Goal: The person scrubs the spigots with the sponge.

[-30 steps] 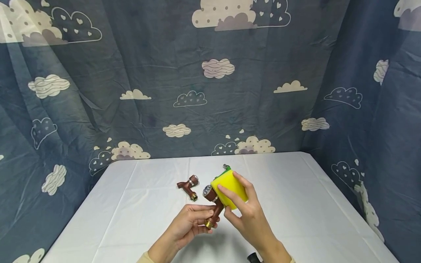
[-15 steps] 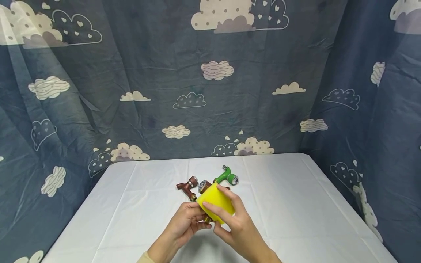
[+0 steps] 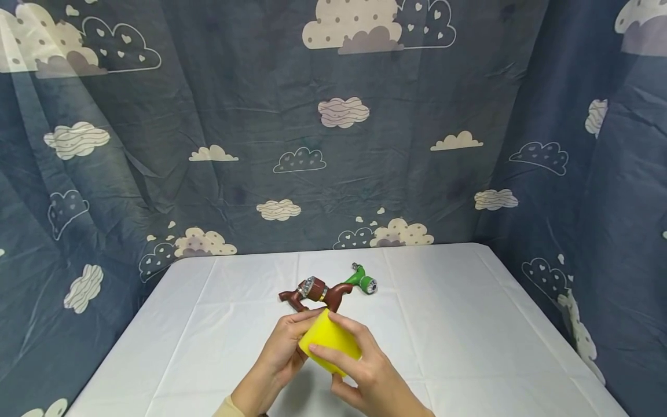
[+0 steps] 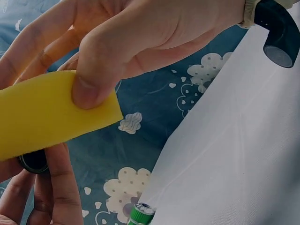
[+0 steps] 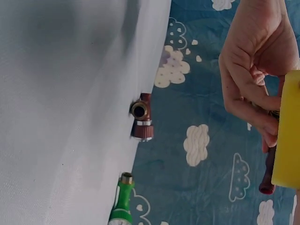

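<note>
My left hand (image 3: 276, 350) holds a brown tap (image 3: 333, 296) with a silver-faced knob just above the table. My right hand (image 3: 365, 370) grips a yellow sponge (image 3: 330, 339) by its sides, against the near part of that tap. The sponge hides the tap's lower end and some left fingers. In the left wrist view, the right thumb presses on the sponge (image 4: 51, 108), and a dark round tap end (image 4: 35, 161) shows below it. In the right wrist view, left fingers curl around the tap (image 5: 268, 176) beside the sponge.
A second brown tap (image 3: 289, 297) lies on the white-covered table (image 3: 208, 341), partly behind the held one. To its right lies a green tap (image 3: 359, 278) with a silver knob. A dark blue cloud-patterned curtain (image 3: 234, 185) surrounds the table's back and sides.
The sponge has moved down and left along the tap, towards me. The held tap's upper body has come into view above it. The green tap behind is now uncovered.
</note>
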Motion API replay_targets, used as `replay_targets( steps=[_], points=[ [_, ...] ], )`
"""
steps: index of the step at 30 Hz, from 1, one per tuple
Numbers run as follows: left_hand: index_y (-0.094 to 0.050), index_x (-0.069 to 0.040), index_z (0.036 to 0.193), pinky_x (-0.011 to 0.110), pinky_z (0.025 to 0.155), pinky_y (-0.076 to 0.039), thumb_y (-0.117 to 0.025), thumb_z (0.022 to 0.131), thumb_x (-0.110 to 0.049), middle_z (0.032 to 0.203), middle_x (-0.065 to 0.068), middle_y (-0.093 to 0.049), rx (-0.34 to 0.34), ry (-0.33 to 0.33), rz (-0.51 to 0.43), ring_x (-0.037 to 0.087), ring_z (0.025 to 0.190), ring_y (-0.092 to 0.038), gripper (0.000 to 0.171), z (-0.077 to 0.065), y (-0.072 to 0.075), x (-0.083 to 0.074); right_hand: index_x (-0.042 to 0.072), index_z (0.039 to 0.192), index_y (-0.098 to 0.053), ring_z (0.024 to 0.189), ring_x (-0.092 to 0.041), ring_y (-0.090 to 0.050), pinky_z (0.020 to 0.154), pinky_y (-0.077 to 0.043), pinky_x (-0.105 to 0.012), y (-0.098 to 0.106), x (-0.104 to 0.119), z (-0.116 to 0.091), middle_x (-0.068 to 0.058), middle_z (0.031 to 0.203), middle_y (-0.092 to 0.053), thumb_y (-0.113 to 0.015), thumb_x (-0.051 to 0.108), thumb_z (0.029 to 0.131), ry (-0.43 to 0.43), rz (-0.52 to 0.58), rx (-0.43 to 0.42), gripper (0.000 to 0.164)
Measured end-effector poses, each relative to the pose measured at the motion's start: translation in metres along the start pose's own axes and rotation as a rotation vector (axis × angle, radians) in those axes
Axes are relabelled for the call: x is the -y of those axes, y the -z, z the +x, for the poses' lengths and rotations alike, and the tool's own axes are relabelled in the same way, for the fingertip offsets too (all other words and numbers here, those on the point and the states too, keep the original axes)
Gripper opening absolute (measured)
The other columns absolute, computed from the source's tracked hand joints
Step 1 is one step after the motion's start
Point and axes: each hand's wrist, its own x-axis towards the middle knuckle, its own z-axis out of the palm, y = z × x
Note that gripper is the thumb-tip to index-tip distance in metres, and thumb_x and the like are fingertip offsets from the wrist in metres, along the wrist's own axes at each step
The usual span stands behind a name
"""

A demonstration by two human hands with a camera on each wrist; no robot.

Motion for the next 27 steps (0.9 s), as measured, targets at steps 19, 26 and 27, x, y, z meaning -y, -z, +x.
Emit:
replay_targets(
  steps=[19,26,27],
  points=[
    [-0.078,-0.005,0.126,0.026,0.083,-0.068,-0.064,0.104,-0.012,0.111,0.004,-0.083,0.056,0.034,-0.013,0.012,0.091,-0.080,0.027,-0.002,0.003,0.002,0.030,0.143,-0.068,0.130,-0.031,-0.059,0.105,-0.061,-0.027,0.006,-0.009,0.002,-0.018,0.160,-0.048,-0.088,0.000,0.068,-0.065,-0.067,-0.029,0.084],
    [-0.082,-0.012,0.110,0.021,0.073,-0.064,-0.061,0.103,-0.008,0.096,-0.002,-0.082,0.163,0.028,-0.019,0.008,0.083,-0.077,0.022,-0.006,0.006,0.002,0.029,0.141,-0.071,0.133,-0.036,-0.060,0.111,-0.056,-0.026,0.010,-0.019,0.004,-0.020,0.160,-0.048,-0.084,-0.002,0.070,-0.103,-0.107,-0.091,0.078],
    [-0.082,-0.013,0.110,0.021,0.073,-0.064,-0.062,0.104,-0.009,0.095,-0.002,-0.082,0.175,0.030,-0.022,0.008,0.083,-0.077,0.021,-0.006,0.006,0.002,0.029,0.140,-0.071,0.133,-0.037,-0.060,0.113,-0.054,-0.023,0.011,-0.020,0.004,-0.020,0.160,-0.047,-0.083,-0.002,0.071,-0.114,-0.111,-0.101,0.077]
  ],
)
